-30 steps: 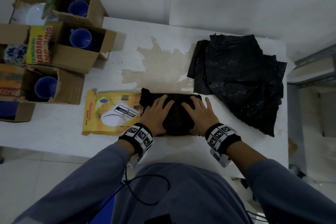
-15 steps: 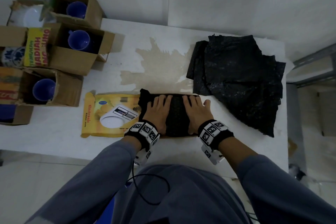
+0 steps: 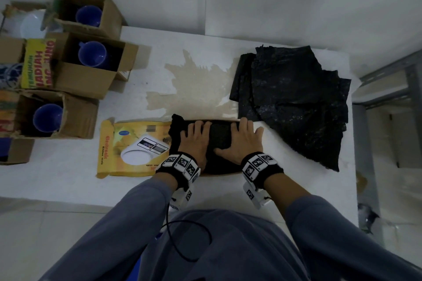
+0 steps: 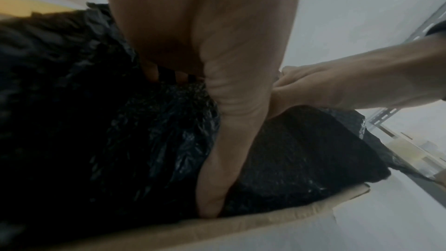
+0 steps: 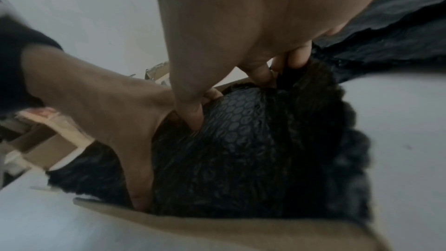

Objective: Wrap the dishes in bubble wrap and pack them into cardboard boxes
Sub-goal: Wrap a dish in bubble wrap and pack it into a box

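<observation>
A bundle wrapped in black bubble wrap (image 3: 220, 137) lies in a shallow cardboard box (image 3: 219, 173) near the table's front edge. My left hand (image 3: 194, 141) presses flat on its left part, fingers straight and reaching the far edge. My right hand (image 3: 242, 141) presses on its right part, thumb spread toward the middle. In the left wrist view my left hand (image 4: 217, 64) lies on the bundle (image 4: 120, 140) above the box rim (image 4: 265, 222). From the right wrist, the right hand (image 5: 253, 26) has its fingertips at the far edge of the bundle (image 5: 241, 150). What is wrapped is hidden.
The box's yellow printed lid (image 3: 134, 146) lies open to the left. A pile of black bubble wrap sheets (image 3: 294, 98) covers the table's right side. Several open cardboard boxes holding blue cups (image 3: 91, 52) stand at the left. A white dish (image 3: 32, 26) sits in the far-left box.
Both hands have slid a little apart on the bundle, so more of the black wrap shows between them. The bundle stays in the box.
</observation>
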### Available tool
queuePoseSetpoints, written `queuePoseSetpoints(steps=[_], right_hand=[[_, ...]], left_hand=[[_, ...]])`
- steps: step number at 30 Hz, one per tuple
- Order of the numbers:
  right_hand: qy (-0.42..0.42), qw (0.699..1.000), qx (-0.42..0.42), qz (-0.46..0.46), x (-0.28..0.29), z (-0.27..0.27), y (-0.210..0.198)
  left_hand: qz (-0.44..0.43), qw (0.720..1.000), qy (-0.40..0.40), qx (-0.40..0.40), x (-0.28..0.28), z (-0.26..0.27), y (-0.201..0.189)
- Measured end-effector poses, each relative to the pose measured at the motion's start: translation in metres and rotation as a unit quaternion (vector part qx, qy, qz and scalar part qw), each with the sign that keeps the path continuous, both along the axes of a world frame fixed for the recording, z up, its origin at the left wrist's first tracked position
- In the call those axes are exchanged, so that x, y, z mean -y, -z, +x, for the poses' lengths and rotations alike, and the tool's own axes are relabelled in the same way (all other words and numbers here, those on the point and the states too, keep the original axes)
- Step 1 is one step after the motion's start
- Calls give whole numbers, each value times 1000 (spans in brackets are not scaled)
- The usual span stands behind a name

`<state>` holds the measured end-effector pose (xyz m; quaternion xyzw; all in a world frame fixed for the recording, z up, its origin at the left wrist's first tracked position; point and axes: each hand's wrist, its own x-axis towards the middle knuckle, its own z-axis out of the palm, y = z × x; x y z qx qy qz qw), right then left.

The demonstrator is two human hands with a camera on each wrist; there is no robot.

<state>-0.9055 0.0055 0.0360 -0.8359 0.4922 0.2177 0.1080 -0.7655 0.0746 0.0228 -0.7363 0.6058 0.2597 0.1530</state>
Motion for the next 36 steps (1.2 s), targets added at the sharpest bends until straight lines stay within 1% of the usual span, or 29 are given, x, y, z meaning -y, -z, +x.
queuePoseSetpoints(steps=[3,7,11,14,17,19,21,23,26,30,33,36], right_hand=[[34,999,3,13,2,6,-3],[50,998,20,23,12,1,-12],[108,989,14,96,17,-10,-14],[152,972,18,179,21,-9,-10],[163,959,22,230,25,-6,-12],[156,961,35,226,26,-9,-15],[146,968,47,200,23,-15,-17],[138,971,41,192,17,-20,-17],[129,969,18,208,14,-21,-16],[108,974,26,196,17,-24,-29],[84,982,-4,170,2,-32,-38],[54,985,-51,157,-18,-37,-37]], left_hand=[[13,1000,-19,2,0,-1,-2],[16,999,-33,2,-1,-3,0],[18,999,-37,-8,-1,-2,4],[12,999,-34,-7,-2,-1,5],[11,999,-32,-9,-2,-1,4],[7,999,-33,-14,-2,-1,4],[5,999,-30,-16,-2,0,5],[10,999,-29,-20,-3,0,5],[17,999,-27,-28,-3,1,5],[17,998,-33,-43,-2,3,5],[29,997,-36,-57,-3,6,5],[31,997,-32,-62,-3,7,5]])
